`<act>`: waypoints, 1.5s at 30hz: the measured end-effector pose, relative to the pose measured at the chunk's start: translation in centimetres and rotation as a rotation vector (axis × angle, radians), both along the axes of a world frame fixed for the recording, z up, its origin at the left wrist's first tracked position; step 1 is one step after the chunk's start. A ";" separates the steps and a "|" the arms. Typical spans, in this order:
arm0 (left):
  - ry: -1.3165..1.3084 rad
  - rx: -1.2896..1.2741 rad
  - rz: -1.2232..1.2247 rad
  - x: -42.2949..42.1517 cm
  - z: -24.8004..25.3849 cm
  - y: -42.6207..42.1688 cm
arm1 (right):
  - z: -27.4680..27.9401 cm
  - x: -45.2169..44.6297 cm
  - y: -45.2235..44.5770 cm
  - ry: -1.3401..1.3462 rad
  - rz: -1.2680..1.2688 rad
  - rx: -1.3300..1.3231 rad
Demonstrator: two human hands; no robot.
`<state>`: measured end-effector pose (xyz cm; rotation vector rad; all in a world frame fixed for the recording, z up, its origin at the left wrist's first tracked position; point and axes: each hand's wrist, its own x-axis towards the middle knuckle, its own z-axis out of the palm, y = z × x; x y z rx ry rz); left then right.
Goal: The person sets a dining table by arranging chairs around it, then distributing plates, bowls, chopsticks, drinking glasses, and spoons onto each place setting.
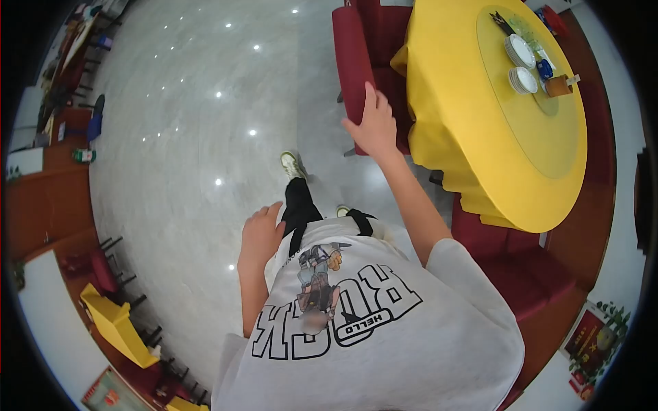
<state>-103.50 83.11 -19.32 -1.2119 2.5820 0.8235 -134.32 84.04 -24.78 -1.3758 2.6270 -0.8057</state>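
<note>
My right hand point(376, 128) is stretched forward with its thumb apart from the fingers and nothing in it. It overlaps the edge of a red upholstered chair point(351, 58) in view; I cannot tell whether it touches. Low at my left side hangs my left hand point(262, 233), its fingers loosely extended beside my black trouser leg point(299, 205), holding nothing that I can see. Right of the chair stands a round table with a yellow cloth point(473, 161). Stacked white plates point(519, 52) and bowls point(523, 80) rest on its glass turntable point(504, 103).
A brown box point(558, 86) and a blue packet point(545, 68) sit by the dishes. More red seats point(510, 264) line the table's near side. Shiny grey tiles point(192, 123) stretch to the left, where chairs and a yellow-covered table point(116, 322) stand along the wall.
</note>
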 end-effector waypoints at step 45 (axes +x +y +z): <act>0.456 -0.206 -1.872 -47.0 -8.3 -35.5 | -1.0 0.5 -7.9 -0.057 -0.850 0.362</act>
